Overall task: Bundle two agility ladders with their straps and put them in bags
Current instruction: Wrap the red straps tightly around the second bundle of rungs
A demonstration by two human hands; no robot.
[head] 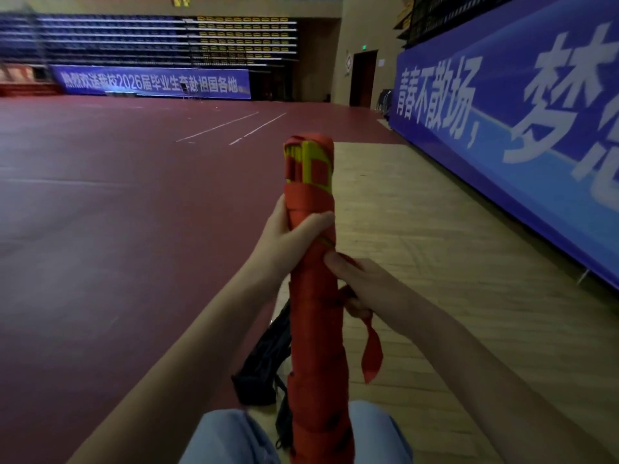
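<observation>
Left hand (294, 236) grips the upper part of the ladder bundle (316, 316), fingers curled round it, thumb across the front. Right hand (363, 286) is just below on the right side, pinching the red strap (371, 353); the loose tail hangs down from the fist. The bundle stands upright between the knees (231, 437), with yellow rungs showing at the top end and red wrap along most of its length. A dark bag (264, 363) lies on the floor (435, 262) behind the bundle, at the edge where the maroon mat meets the wood.

Progress, judged: this ladder is nearly bundled and the strap end is likely being secured. Nothing is bagged yet. A second ladder is not in view, so I cannot tell its state. Left to do: finish the tie and bag it.
</observation>
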